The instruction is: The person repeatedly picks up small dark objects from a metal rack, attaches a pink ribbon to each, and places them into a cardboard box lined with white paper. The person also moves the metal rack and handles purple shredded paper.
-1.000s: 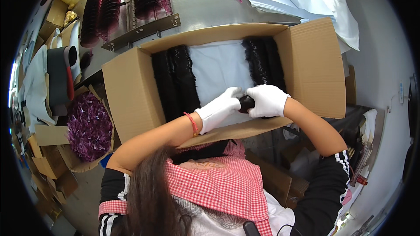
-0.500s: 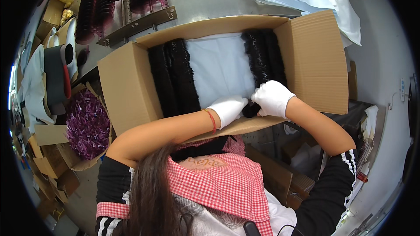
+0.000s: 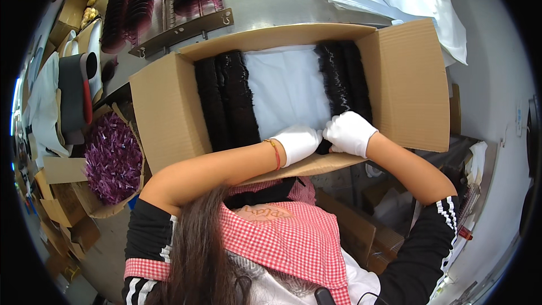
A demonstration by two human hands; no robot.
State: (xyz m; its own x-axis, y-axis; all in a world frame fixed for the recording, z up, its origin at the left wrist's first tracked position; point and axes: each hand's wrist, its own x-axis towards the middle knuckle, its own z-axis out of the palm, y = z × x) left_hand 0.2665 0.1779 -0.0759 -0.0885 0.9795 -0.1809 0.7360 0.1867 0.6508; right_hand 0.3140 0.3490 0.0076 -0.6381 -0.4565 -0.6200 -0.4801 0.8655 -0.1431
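at box edge (image 3: pixel 333 164), hands (image 3: pixel 348 134) at black fur (image 3: pixel 324 147)

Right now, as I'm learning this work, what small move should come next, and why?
Perhaps the right hand should press the black bit down inside the box: it shows between that hand and the left hand, near the box's front wall, while furry black strips lie inside.
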